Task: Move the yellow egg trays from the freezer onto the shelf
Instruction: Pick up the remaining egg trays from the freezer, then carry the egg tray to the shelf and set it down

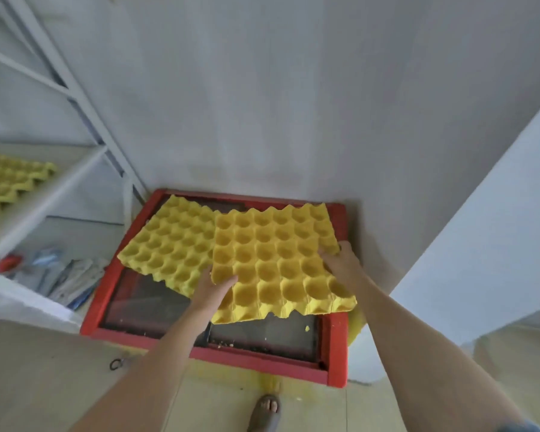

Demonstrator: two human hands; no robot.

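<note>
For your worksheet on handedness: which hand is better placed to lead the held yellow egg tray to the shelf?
Left. The left hand grips the moulded yellow egg tray on the side nearest the white metal shelf.

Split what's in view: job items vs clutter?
Job: yellow moulded egg tray in both hands; second yellow tray beside it; red-framed freezer top; white metal shelf with yellow tray already on it; left hand; right hand.
Clutter: plastic packets on lower shelf; small black ring on floor.
</note>
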